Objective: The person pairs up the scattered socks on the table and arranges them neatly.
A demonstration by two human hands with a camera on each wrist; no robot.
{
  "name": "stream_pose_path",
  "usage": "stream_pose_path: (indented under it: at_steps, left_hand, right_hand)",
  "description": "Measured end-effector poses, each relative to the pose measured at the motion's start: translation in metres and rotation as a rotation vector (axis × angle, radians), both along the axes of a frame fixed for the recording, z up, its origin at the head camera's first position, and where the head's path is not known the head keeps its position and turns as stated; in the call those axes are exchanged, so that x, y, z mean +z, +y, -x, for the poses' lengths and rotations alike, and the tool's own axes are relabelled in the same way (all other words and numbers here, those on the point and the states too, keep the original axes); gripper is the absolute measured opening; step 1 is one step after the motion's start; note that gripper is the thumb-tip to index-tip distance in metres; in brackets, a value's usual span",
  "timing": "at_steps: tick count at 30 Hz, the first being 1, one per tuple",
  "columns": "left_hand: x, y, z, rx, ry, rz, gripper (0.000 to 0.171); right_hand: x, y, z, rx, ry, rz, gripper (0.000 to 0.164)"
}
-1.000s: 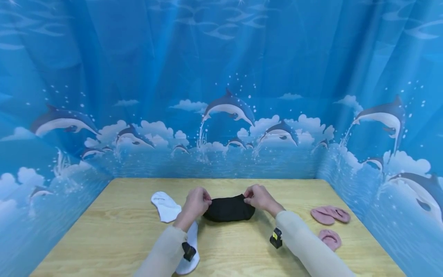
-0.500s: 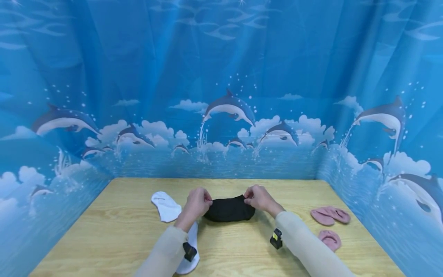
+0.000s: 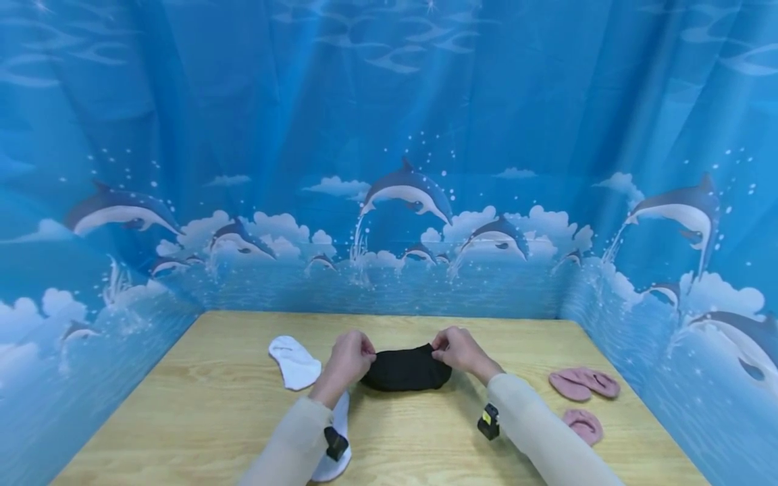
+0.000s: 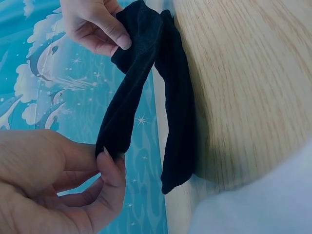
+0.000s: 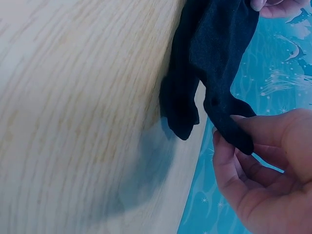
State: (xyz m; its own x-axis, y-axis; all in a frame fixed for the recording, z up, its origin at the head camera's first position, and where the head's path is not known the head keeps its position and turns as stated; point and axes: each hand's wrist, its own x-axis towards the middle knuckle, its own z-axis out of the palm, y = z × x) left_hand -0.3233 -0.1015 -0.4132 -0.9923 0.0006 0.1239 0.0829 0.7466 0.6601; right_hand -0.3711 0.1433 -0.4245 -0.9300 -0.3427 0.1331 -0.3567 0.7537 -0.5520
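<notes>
Midway across the surface (image 3: 419, 442), seen from the head, the left hand (image 3: 349, 361) and right hand (image 3: 460, 351) pinch opposite ends of the black cloth (image 3: 407, 369), white socks (image 3: 298, 368) to its left, pink socks (image 3: 570, 385) to its right. From the left wrist, that grip nips one end, another fold (image 4: 178, 117) beside it; from the right wrist, the other grip pinches its end.

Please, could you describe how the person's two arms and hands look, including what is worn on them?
The left hand and the right hand wear no gloves. The left sleeve and right sleeve are long and pale cream. A black, boxy left device and right device sit near the wrists; the right one shows a yellow marking.
</notes>
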Motion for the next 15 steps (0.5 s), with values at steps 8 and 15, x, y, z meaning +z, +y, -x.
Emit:
stream_pose_path:
  at_steps: [8, 15]
  left_hand:
    - [-0.0034, -0.0011, 0.0027, 0.006, 0.006, 0.019, 0.006]
    - [-0.0046, -0.0007, 0.0066, 0.008, -0.003, 0.019, 0.007]
  right_hand:
    - [-0.0034, -0.0013, 0.0009, -0.016, 0.002, 0.008, 0.005]
    - [-0.0057, -0.0019, 0.0021, -0.032, -0.015, 0.014, 0.005]
